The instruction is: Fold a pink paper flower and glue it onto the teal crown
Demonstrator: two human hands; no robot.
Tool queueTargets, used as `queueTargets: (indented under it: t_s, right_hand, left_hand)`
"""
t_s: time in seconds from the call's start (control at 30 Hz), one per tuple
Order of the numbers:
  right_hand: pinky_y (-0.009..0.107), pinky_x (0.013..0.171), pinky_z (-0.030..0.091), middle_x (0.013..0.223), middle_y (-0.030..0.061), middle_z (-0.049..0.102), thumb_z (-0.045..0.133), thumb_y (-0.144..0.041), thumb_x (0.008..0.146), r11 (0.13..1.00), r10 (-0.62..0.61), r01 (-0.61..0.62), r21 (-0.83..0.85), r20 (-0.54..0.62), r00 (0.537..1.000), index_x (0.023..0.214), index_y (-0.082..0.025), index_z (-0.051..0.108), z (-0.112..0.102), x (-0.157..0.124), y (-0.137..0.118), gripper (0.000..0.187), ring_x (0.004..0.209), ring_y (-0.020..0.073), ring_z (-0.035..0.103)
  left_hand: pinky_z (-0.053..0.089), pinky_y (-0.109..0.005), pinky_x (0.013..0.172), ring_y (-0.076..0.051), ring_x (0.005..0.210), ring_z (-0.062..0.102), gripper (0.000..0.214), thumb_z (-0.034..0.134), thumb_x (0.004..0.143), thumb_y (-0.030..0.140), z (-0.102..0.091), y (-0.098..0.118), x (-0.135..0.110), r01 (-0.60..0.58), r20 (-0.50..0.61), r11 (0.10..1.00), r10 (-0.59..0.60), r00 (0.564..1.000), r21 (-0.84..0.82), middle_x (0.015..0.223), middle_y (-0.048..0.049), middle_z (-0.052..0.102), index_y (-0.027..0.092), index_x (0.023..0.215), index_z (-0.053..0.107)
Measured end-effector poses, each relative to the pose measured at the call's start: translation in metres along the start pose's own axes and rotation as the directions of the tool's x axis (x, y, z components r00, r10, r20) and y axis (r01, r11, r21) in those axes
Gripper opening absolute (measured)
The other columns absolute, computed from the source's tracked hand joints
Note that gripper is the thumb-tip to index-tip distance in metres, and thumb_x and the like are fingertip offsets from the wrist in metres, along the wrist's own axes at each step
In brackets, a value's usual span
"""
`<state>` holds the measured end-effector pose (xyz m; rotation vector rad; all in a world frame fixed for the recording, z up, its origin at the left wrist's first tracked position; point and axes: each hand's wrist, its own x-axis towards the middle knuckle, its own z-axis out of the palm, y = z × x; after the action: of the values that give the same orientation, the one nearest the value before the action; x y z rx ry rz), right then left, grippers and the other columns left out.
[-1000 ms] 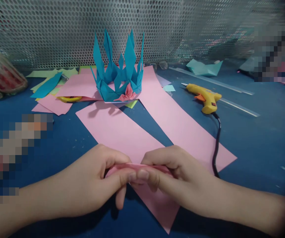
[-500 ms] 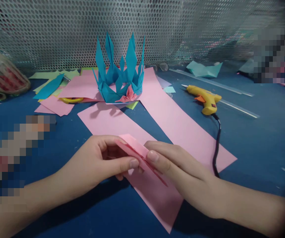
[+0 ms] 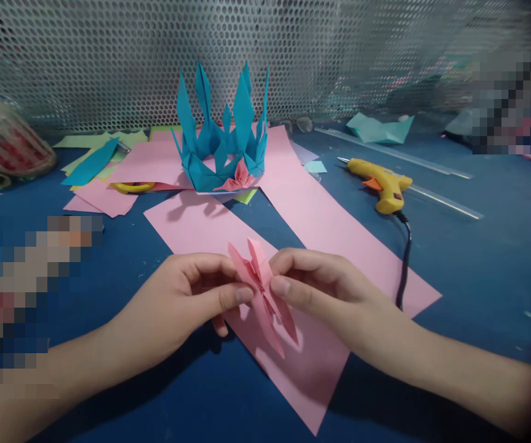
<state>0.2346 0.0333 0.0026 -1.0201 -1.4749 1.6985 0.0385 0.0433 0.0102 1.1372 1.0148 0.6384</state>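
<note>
A folded pink paper piece is held between my two hands above the table, its long flaps spread apart around a creased middle. My left hand pinches its left side between thumb and fingers. On the other side, my right hand grips the right flap near the middle with thumb and forefinger. Beneath them lies a long pink paper strip. Farther back stands a blue folded-paper crown with tall points, and a small pink paper flower sits on its front rim.
A yellow glue gun with a black cord lies at the right, by clear glue sticks. A light teal folded paper is behind it. Paper scraps pile up back left, near a plastic-wrapped bundle. A perforated metal panel closes the back.
The pink paper piece has opened: its flaps were pressed nearly flat together and now stand apart. My right hand has shifted from lying along it to pinching its side.
</note>
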Motion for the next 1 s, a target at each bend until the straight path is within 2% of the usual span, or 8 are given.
queueTargets:
  t_s: [0.13,0.3,0.4,0.5,0.67,1.0]
  right_hand:
    - [0.020,0.059,0.045,0.064,-0.0044,0.056,0.077,-0.033,0.079,0.991,0.050,-0.055,0.121,0.044,0.998,0.075,-0.016,0.061,-0.0013,0.0037,0.0004,0.023,0.060,0.0079,0.051]
    - [0.019,0.056,0.043,0.069,-0.0036,0.060,0.077,-0.040,0.078,0.963,0.082,-0.108,0.246,0.115,0.990,0.080,-0.016,0.060,-0.0011,0.0077,0.0023,0.029,0.058,0.0063,0.051]
    - [0.019,0.054,0.042,0.066,-0.0033,0.061,0.083,-0.037,0.071,0.950,0.150,-0.182,0.254,0.140,0.979,0.077,-0.015,0.060,0.0002,0.0081,0.0020,0.032,0.058,0.0071,0.054]
    - [0.019,0.052,0.042,0.062,-0.0036,0.062,0.086,-0.030,0.066,0.941,0.177,-0.203,0.271,0.117,0.977,0.074,-0.014,0.061,0.0024,0.0081,0.0019,0.031,0.057,0.0073,0.056]
    - [0.016,0.049,0.041,0.060,-0.0055,0.062,0.089,-0.022,0.062,0.933,0.143,-0.159,0.323,0.074,0.987,0.070,-0.015,0.058,0.0054,0.0080,0.0033,0.032,0.053,0.0052,0.054]
    - [0.017,0.051,0.045,0.061,-0.0037,0.064,0.087,-0.026,0.065,0.942,0.164,-0.168,0.290,0.038,0.986,0.071,-0.016,0.058,0.0051,0.0084,0.0050,0.031,0.054,0.0070,0.059]
  left_hand:
    - [0.046,-0.009,0.047,-0.003,0.050,0.054,0.010,0.070,0.075,0.009,0.0000,0.0002,-0.0021,-0.043,0.018,0.999,0.044,0.999,-0.025,0.062,0.0071,0.066,0.019,0.072,0.073]
    - [0.045,-0.009,0.049,-0.003,0.051,0.053,0.011,0.074,0.072,0.008,-0.0018,-0.0009,-0.0020,-0.048,0.039,0.998,0.050,0.998,-0.046,0.061,0.0069,0.066,0.018,0.069,0.074]
    - [0.044,-0.008,0.048,-0.002,0.049,0.052,0.013,0.078,0.067,0.006,-0.0023,-0.0008,-0.0007,-0.031,0.046,0.998,0.033,0.998,-0.048,0.058,0.0077,0.065,0.019,0.065,0.075]
    - [0.044,-0.008,0.047,-0.002,0.048,0.052,0.014,0.080,0.065,0.007,-0.0019,-0.0006,-0.0001,-0.005,0.036,0.999,0.006,0.999,-0.044,0.057,0.0075,0.067,0.021,0.065,0.076]
    - [0.045,-0.009,0.049,-0.004,0.050,0.054,0.015,0.081,0.064,0.007,-0.0009,0.0012,-0.0019,0.036,0.032,0.999,-0.035,0.999,-0.030,0.055,0.0073,0.067,0.022,0.063,0.077]
    - [0.043,-0.009,0.050,-0.003,0.051,0.053,0.010,0.078,0.070,0.010,-0.0018,0.0000,0.0013,0.059,0.088,0.997,-0.055,0.995,-0.045,0.062,0.0066,0.070,0.020,0.068,0.075]
